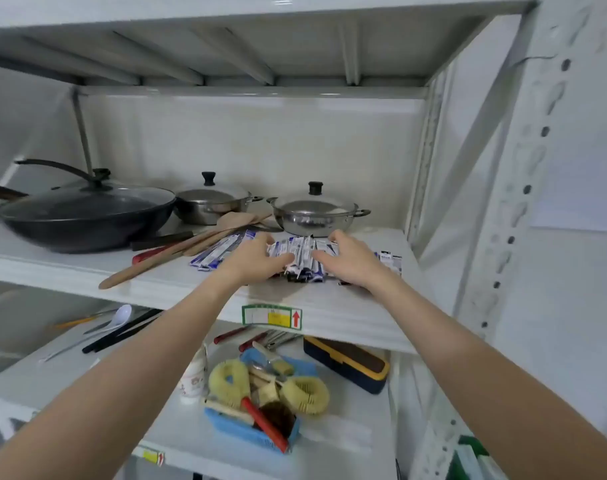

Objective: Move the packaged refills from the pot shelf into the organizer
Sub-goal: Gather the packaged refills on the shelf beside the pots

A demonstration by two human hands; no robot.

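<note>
On the white metal pot shelf (333,303), two bare hands close in from either side on a loose heap of blue-and-white packaged refills (303,258). The left hand (257,259) has its fingers (277,259) curled against the left flank of the heap, thumb on top; the right hand (347,259) mirrors it, fingers (324,256) bent round the right flank. Both sets of fingers sit narrow, pressing the packets together between them. The packets in the heap overlap too much to count. Three or so more long refill sticks (222,249) lie apart to the left, and a few flat sachets (390,261) lie just beyond the right hand.

Behind the heap stand two lidded steel pots with black knobs: one (315,213) directly behind the hands, the other (210,200) further left. One dark wok under a glass lid (83,216) fills the shelf's left end. Wooden spatulas (191,244), at least two, and a red-handled utensil (149,254) lie between wok and refills.

One shelf down sits a blue plastic basket (250,431) holding two yellow sponge brushes, a red-handled brush and other brushes. Beside it are one navy-and-yellow lidded box (347,362), one white printed cup (193,379), a white spoon (120,315) and black chopsticks (122,332).
</note>
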